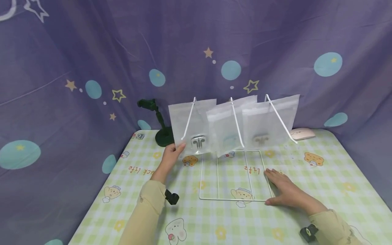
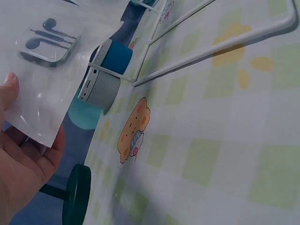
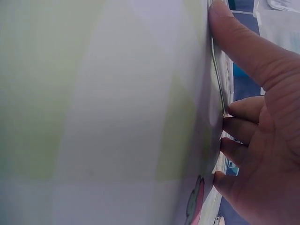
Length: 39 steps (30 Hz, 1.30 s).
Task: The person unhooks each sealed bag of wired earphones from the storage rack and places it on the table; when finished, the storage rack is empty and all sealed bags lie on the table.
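Three frosted zip bags hang from the prongs of a white wire rack [image 1: 232,199]. Inside the left bag [image 1: 183,117] is a clear case with earphones [image 1: 198,142]. My left hand [image 1: 172,158] pinches this bag's lower left corner, thumb in front and fingers behind, as the left wrist view shows [image 2: 28,159]. The middle bag [image 1: 221,127] and the right bag [image 1: 257,124] hold small items blurred by the plastic. On the right side of the rack's base rests my right hand [image 1: 284,190], its fingers extended along the wire and touching the tablecloth.
A dark green stand [image 1: 163,136] is at the back left. A pale mouse [image 1: 303,133] sits at the back right, partly behind a prong. Behind the rack, a grey and blue cylindrical device [image 2: 105,77] shows in the left wrist view. A purple curtain [image 1: 190,34] hangs behind the table.
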Motion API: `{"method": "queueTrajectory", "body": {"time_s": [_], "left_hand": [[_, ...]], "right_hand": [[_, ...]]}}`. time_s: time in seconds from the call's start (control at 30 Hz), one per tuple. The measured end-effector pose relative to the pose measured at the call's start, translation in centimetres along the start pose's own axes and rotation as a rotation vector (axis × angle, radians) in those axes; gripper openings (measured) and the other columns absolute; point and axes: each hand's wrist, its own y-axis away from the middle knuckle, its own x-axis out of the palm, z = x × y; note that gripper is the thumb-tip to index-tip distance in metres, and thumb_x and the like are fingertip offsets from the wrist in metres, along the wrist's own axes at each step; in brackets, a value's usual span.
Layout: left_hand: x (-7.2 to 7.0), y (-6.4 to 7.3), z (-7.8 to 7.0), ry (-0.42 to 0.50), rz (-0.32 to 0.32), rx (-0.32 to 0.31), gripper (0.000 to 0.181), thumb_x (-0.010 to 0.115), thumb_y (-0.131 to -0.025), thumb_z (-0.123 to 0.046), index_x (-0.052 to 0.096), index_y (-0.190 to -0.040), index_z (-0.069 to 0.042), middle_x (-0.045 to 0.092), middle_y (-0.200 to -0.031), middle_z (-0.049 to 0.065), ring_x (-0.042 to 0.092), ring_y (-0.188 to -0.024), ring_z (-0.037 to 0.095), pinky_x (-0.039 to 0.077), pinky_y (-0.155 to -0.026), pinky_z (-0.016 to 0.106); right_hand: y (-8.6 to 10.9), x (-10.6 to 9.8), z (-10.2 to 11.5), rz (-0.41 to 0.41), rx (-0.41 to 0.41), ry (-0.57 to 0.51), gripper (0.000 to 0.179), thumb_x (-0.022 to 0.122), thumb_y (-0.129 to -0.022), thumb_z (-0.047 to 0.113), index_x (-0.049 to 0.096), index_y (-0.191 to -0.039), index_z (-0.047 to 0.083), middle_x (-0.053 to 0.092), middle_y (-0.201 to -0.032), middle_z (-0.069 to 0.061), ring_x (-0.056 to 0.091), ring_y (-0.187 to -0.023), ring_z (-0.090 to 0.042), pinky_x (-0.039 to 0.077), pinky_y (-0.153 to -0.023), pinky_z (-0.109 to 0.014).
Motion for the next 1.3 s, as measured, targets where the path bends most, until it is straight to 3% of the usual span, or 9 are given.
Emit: {"method": "queueTrajectory", "body": {"time_s": [0.23,0.4,0.63,0.83,1.07,1.3], "left_hand": [[-0.6,1.3,0.0,0.015,-0.052,0.006,0.036,0.064,-0.096,-0.028,0.07,-0.109,0.006,0.07,-0.105,0.017,0.061,-0.09,0.018,0.047,-0.08,0.029],[-1.0,2.5,0.1,0.049,-0.049,0.017,0.038,0.06,-0.098,-0.029,0.068,-0.115,0.004,0.069,-0.114,0.017,0.064,-0.1,0.02,0.047,-0.089,0.03],[-1.4,4.4,-0.2,0.072,-0.029,0.071,0.036,0.054,-0.101,-0.024,0.064,-0.12,0.005,0.066,-0.118,0.018,0.06,-0.101,0.014,0.043,-0.088,0.022],[-1.7,6.0,-0.4,0.071,-0.038,0.066,0.036,0.054,-0.101,-0.024,0.063,-0.12,0.005,0.066,-0.12,0.018,0.058,-0.1,0.009,0.042,-0.088,0.018],[-2.1,8.3,-0.6,0.073,-0.067,0.046,0.032,0.056,-0.1,-0.019,0.065,-0.113,0.008,0.07,-0.107,0.02,0.06,-0.082,0.007,0.047,-0.076,0.02],[-2.5,10.2,-1.0,0.107,-0.044,0.038,0.03,0.057,-0.1,-0.015,0.065,-0.108,0.013,0.071,-0.095,0.018,0.06,-0.072,0.008,0.049,-0.068,0.023]], "right_hand": [[0.1,0.0,0.0,0.007,0.011,-0.007,0.112,0.083,-0.067,0.051,0.033,-0.146,-0.01,0.029,-0.15,-0.032,0.019,-0.138,-0.054,0.014,-0.107,-0.068],[0.1,0.0,0.0,0.012,0.019,-0.012,0.112,0.083,-0.067,0.051,0.033,-0.146,-0.009,0.029,-0.151,-0.032,0.018,-0.138,-0.054,0.013,-0.107,-0.068],[0.0,0.0,0.1,0.015,0.017,-0.021,0.111,0.083,-0.067,0.051,0.033,-0.146,-0.009,0.028,-0.151,-0.033,0.018,-0.138,-0.055,0.013,-0.106,-0.069],[0.1,-0.1,0.2,-0.005,0.006,-0.01,0.111,0.084,-0.067,0.051,0.035,-0.145,-0.01,0.03,-0.149,-0.033,0.021,-0.136,-0.056,0.015,-0.105,-0.069],[0.1,-0.1,0.1,-0.015,-0.012,-0.014,0.11,0.084,-0.067,0.05,0.035,-0.145,-0.011,0.031,-0.149,-0.033,0.022,-0.136,-0.056,0.016,-0.104,-0.069],[0.1,-0.2,0.2,0.004,0.02,-0.018,0.111,0.084,-0.066,0.05,0.034,-0.146,-0.009,0.029,-0.15,-0.032,0.02,-0.138,-0.054,0.013,-0.106,-0.069]]}}
